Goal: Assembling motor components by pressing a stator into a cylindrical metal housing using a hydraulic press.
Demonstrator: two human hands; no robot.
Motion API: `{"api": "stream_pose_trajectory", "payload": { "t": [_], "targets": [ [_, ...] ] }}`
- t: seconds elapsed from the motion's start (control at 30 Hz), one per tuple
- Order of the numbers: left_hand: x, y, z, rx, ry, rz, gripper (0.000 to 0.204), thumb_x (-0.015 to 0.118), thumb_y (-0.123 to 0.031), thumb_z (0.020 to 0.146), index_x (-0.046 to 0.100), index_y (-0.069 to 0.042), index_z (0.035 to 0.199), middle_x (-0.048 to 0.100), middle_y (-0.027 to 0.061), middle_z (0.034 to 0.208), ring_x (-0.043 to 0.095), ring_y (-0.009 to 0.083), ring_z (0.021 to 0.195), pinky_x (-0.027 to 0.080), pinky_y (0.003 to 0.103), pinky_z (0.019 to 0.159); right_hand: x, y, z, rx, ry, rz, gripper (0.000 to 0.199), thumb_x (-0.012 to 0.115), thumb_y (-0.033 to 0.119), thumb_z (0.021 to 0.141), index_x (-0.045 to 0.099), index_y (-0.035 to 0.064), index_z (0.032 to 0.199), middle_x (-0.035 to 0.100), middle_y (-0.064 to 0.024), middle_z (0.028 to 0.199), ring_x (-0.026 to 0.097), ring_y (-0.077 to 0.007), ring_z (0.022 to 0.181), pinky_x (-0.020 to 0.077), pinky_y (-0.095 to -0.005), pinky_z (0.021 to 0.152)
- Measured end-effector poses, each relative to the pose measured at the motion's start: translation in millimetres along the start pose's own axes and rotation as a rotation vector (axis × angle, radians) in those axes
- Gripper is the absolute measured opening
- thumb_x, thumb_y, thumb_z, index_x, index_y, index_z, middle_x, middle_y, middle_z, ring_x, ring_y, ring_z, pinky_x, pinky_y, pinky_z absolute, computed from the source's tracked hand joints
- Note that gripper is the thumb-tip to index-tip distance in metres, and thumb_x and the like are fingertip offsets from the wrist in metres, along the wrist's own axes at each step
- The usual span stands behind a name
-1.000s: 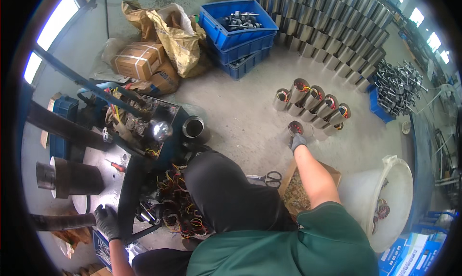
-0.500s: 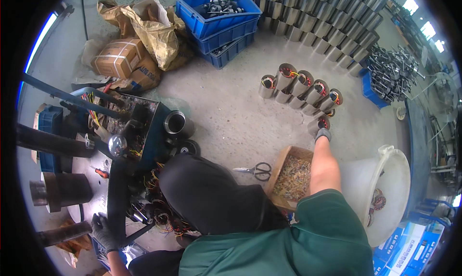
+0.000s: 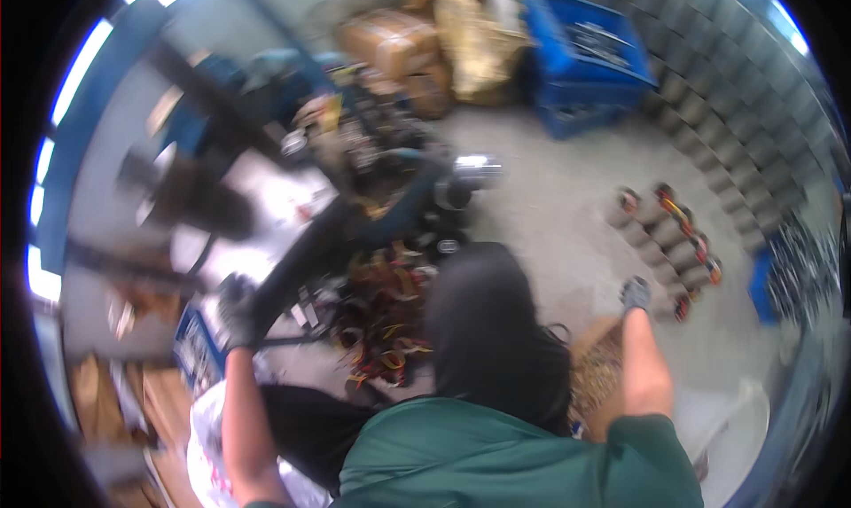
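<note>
Blue crate: top right, dark metal parts inside, blurred.
Cardboard box: low on floor by right forearm, small brownish bits in it; kind can't tell.
White tub: lower right, contents not clear.
Cylinders: wound metal cores w/ red-yellow wire on top, upright, open ends up; row runs diagonally, upper left to lower right.
Right hand: gloved, just beside the near end of that row; grip can't tell, too blurred.
Left hand: gloved, clenched on dark machine lever, which slants up-right.
In between: wire-scrap heap and person's dark-trousered knee.
Background: brown cartons, grey cylinder rows far right.
</note>
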State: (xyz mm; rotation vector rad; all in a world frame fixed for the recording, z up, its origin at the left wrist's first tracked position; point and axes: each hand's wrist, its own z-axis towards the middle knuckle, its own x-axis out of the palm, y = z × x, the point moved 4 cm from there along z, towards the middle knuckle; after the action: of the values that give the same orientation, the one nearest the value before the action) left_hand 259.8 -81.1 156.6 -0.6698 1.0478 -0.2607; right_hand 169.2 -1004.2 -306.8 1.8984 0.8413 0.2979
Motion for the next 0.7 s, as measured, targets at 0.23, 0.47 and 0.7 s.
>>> {"api": "stream_pose_trajectory", "payload": {
  "t": [0.23,0.47,0.7],
  "targets": [
    [38.8,-13.8,11.7,0.015,0.042,0.043,0.032,0.068,-0.028,0.093,0.072,-0.003,0.112,0.072,0.0185,0.106,0.071,0.0341,0.096,0.055,0.044,0.089,165.7,210.0,-88.6,-0.374,0.623,-0.758,0.035,0.067,0.019,0.091,0.070,0.0019,0.122,0.071,-0.0104,0.080,0.067,-0.0168,0.061,0.0544,-0.0341,0.053],
    [2.5,-21.3,15.4,0.028,0.094,0.210,0.041,0.066,-0.034,0.093,0.073,-0.004,0.120,0.071,0.0205,0.108,0.070,0.0360,0.100,0.054,0.046,0.093,388.6,342.6,-332.3,-0.683,1.065,-1.521,0.033,0.058,0.016,0.090,0.074,0.0022,0.116,0.076,-0.0240,0.095,0.075,-0.0384,0.089,0.0596,-0.0426,0.084],
    [4.3,-20.5,25.1,0.007,0.235,0.167,0.046,0.065,-0.037,0.093,0.073,-0.004,0.123,0.071,0.0228,0.117,0.069,0.0379,0.110,0.053,0.046,0.101,508.7,203.4,-385.7,-1.027,1.254,-2.136,0.042,0.065,0.033,0.087,0.074,0.0097,0.122,0.074,-0.0206,0.120,0.071,-0.0373,0.112,0.0568,-0.0466,0.093]
  ]
}}
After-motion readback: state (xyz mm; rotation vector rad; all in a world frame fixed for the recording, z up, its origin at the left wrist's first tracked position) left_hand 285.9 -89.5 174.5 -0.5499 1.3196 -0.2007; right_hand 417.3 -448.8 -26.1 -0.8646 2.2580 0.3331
